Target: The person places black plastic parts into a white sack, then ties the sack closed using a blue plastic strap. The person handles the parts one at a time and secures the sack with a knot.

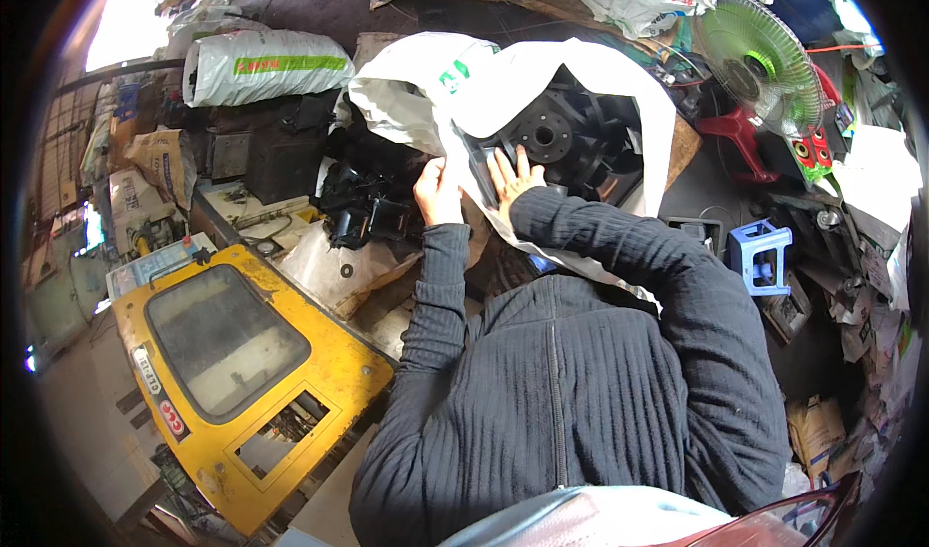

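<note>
A big white woven sack (581, 73) lies open in front of me, full of black plastic flanged parts (548, 136). My left hand (438, 189) grips the sack's near rim and holds the mouth open. My right hand (511, 175) reaches inside with its fingers spread flat on a black part just within the opening. Both arms wear dark ribbed sleeves.
A yellow machine cover with a window (237, 373) lies at lower left. Black machine parts (368, 208) sit left of the sack. Filled white sacks (266, 63) lie behind. A green fan (760, 63), a red stool (735, 136) and a blue stool (760, 252) stand at right.
</note>
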`<state>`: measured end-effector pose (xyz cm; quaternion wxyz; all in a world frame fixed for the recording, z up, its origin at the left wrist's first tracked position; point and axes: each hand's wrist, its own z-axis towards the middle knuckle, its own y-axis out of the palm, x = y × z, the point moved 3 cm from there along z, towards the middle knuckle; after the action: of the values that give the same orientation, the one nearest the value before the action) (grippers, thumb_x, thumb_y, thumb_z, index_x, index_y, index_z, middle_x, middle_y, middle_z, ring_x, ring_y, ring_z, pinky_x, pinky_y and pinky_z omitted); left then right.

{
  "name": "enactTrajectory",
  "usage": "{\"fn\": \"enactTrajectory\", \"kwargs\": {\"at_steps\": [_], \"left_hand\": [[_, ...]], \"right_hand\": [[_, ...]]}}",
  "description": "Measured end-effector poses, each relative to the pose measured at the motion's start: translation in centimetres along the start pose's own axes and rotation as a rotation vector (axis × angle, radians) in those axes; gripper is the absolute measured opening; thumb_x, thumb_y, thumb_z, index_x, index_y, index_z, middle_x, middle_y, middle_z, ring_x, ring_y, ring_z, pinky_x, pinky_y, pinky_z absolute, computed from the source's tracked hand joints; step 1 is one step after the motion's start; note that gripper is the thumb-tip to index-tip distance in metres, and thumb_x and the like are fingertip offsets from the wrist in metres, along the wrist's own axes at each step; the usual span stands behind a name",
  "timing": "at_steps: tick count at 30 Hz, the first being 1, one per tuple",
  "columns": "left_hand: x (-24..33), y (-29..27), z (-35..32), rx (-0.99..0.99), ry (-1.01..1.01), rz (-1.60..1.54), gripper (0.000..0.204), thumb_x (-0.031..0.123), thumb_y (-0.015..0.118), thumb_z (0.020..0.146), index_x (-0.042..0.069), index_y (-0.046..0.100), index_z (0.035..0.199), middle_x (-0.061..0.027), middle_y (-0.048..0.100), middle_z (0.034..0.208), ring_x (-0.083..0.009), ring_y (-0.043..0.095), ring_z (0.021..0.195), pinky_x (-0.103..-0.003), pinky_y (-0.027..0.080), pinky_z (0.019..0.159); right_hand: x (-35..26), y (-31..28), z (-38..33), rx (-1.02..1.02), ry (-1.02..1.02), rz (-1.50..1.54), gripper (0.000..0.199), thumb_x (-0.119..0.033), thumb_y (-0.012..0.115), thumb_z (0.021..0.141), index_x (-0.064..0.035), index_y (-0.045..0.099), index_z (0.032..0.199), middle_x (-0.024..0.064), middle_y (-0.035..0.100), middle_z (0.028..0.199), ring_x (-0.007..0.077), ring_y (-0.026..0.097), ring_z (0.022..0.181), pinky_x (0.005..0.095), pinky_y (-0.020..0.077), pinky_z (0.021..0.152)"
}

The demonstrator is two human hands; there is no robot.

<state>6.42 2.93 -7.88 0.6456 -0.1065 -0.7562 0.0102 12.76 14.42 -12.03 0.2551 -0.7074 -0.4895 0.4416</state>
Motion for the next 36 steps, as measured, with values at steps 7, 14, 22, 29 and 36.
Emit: {"fn": "enactTrajectory", "kwargs": {"at_steps": [7, 14, 22, 29, 36], "left_hand": [[4.9, -1.2, 4.5, -0.06, 0.333, 0.761, 0.049, 0.016, 0.068, 0.074, 0.006, 0.045, 0.116, -0.0146, 0.055, 0.09, -0.019, 0.059, 0.076, -0.033, 0.05, 0.062], [4.0, 0.2, 9.8, -0.158, 0.38, 1.182, 0.02, 0.026, 0.057, 0.076, 0.009, 0.066, 0.08, -0.0156, 0.064, 0.073, -0.0294, 0.064, 0.071, -0.038, 0.051, 0.063], [2.7, 2.7, 9.7, -0.298, 0.327, 0.419, 0.021, 0.006, 0.056, 0.079, -0.001, 0.061, 0.098, -0.006, 0.064, 0.081, -0.0116, 0.059, 0.069, -0.024, 0.049, 0.063], [-3.1, -12.2, 8.3, 0.185, 0.01, -0.078, 0.024, 0.013, 0.056, 0.087, 0.005, 0.058, 0.109, -0.0046, 0.061, 0.076, -0.004, 0.048, 0.051, -0.018, 0.038, 0.044], [-30.9, -22.9, 6.0, 0.101, -0.841, 0.203, 0.063, 0.041, 0.066, 0.075, 0.005, 0.046, 0.123, -0.0095, 0.06, 0.089, -0.0154, 0.056, 0.062, -0.032, 0.046, 0.048]], "right_hand": [[1.0, -0.5, -1.0, -0.051, -0.125, 0.027, 0.086, -0.053, 0.045, 0.077, -0.0004, 0.016, 0.138, 0.0197, 0.015, 0.144, 0.0439, 0.001, 0.133, 0.0592, 0.0137, 0.1], [0.7, -0.1, -1.5, 0.024, -0.125, -0.038, 0.075, -0.04, 0.046, 0.078, -0.0019, 0.021, 0.138, 0.0209, 0.02, 0.142, 0.0435, 0.006, 0.132, 0.0573, 0.0139, 0.1], [-0.6, -4.6, -2.7, -0.067, -0.414, 0.056, 0.045, -0.048, 0.048, 0.08, -0.01, 0.067, 0.095, 0.0174, 0.052, 0.119, 0.0376, 0.045, 0.114, 0.0505, 0.0391, 0.086], [-9.5, -3.4, -9.2, -0.881, -0.28, 1.706, 0.02, -0.02, 0.055, 0.088, -0.0012, 0.06, 0.089, 0.0052, 0.063, 0.086, 0.0123, 0.058, 0.08, 0.0259, 0.0447, 0.074], [-11.4, 10.8, -1.1, -0.188, -0.083, 1.221, 0.05, -0.019, 0.058, 0.085, -0.0055, 0.038, 0.128, 0.0135, 0.041, 0.129, 0.0222, 0.038, 0.122, 0.0333, 0.0391, 0.092]]}}
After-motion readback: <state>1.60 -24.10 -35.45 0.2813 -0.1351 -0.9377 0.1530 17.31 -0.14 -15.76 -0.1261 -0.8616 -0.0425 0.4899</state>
